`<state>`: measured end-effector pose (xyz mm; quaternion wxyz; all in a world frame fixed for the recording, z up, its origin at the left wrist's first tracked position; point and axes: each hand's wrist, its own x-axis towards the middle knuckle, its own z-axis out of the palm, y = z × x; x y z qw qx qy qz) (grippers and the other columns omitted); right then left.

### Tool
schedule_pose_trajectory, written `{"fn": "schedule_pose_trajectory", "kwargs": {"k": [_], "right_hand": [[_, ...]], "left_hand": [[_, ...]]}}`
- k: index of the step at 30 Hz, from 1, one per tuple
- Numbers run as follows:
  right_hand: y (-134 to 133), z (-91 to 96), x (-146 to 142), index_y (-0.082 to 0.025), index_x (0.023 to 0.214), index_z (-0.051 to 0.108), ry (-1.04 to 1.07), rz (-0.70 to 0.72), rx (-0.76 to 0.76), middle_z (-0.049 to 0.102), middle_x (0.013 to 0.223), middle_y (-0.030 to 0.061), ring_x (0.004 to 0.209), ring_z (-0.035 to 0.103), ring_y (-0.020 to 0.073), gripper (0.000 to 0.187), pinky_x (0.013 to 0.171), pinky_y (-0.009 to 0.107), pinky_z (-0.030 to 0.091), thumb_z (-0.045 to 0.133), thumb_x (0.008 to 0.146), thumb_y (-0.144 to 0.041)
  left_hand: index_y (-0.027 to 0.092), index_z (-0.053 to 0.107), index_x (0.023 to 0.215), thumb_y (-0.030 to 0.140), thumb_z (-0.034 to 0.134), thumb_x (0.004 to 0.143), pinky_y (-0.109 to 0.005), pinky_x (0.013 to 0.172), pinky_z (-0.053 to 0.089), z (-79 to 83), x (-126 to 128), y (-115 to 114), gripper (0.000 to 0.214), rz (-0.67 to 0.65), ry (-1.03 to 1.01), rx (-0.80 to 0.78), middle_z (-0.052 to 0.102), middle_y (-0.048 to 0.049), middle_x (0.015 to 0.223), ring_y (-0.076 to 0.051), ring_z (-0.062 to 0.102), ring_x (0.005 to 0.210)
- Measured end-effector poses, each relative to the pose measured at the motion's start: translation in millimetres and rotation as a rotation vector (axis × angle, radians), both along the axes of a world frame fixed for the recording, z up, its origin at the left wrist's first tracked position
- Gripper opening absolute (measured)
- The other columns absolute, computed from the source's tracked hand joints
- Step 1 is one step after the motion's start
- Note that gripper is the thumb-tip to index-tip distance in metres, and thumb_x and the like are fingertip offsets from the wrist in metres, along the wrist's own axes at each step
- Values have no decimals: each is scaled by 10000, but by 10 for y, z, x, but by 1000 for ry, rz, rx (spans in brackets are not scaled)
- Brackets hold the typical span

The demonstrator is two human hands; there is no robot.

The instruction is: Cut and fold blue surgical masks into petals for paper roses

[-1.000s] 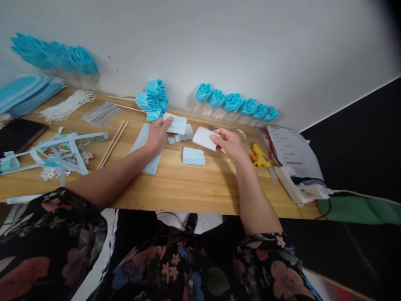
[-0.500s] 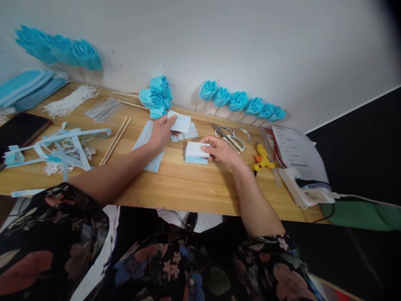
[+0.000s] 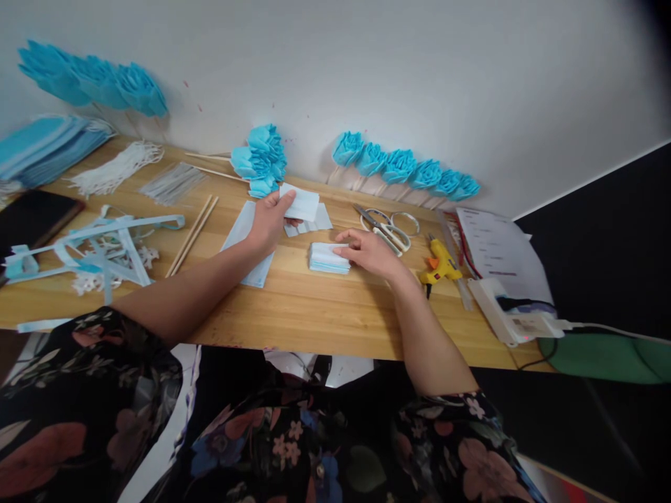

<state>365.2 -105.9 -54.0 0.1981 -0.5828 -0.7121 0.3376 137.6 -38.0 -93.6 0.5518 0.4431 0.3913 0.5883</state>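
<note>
My left hand (image 3: 270, 220) pinches a small wad of pale, cut mask-fabric pieces (image 3: 305, 205) between thumb and fingers, raised a little over the table. Below it lie more pale cut pieces (image 3: 322, 219), partly covered. A long light-blue fabric sheet (image 3: 261, 272) lies under my left forearm. My right hand (image 3: 370, 250) is at the right edge of a neat stack of pale blue fabric pieces (image 3: 325, 258). Its thumb rests at the top of the stack while the index finger is lifted clear, so the fingers are apart.
Scissors (image 3: 385, 227) and a yellow glue gun (image 3: 441, 262) lie to the right, near a white power strip (image 3: 506, 314). Blue fabric flowers (image 3: 401, 168) stand along the wall. Wooden sticks (image 3: 193, 237), cut strips (image 3: 99, 244) and a phone (image 3: 39, 216) are on the left.
My right thumb and fingers have come apart at the stack, and the top piece, raised before, now lies down on it. My left hand keeps its hold on the fabric pieces.
</note>
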Motion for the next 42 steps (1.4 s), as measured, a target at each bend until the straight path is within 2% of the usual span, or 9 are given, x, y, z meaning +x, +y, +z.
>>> {"fn": "schedule_pose_trajectory", "kwargs": {"k": [4,7,11,16,23,32,42], "right_hand": [[-9,85,18,-245,992,740,-127,-53,182,694,801,16,687,572,161,294,628,286,359,776,780,-446],[-36,117,-14,-236,928,744,-29,8,267,702,884,26,730,579,154,168,684,294,402,730,825,-367],[-78,84,-90,-239,920,744,67,169,130,694,862,17,751,586,153,132,679,290,421,694,850,-339],[-98,71,-122,-258,952,748,74,177,37,692,844,6,715,568,140,151,640,289,402,713,837,-350],[-108,152,-71,-248,902,746,80,211,-18,669,763,-9,694,583,138,163,658,293,413,753,790,-366],[-98,94,-55,-240,889,737,7,266,-14,665,735,-22,663,565,121,99,644,278,398,672,820,-269],[-110,124,-77,-223,923,732,-24,289,-33,666,763,-13,672,563,120,155,643,272,396,694,813,-327]], "left_hand": [[175,595,806,537,727,815,-201,464,462,-3,-2,1,385,-11,-6,9,645,-16,608,-118,608,532],[175,592,802,536,715,827,-211,465,464,-15,-7,7,383,-11,0,11,635,-15,601,-122,608,527],[172,600,822,522,702,844,-227,477,466,-17,-6,2,366,-3,15,16,642,-23,626,-132,620,535],[169,605,837,516,701,845,-231,493,470,2,-1,-14,360,-2,24,6,646,-24,639,-129,618,535],[168,608,808,508,708,844,-216,475,459,12,-1,-19,356,3,17,9,635,-17,611,-118,594,514],[170,608,836,495,702,857,-211,476,465,13,0,-20,339,1,21,1,654,-20,620,-122,611,530],[155,603,802,492,695,869,-205,475,477,21,11,-26,355,6,13,0,651,-12,604,-105,588,489]]}}
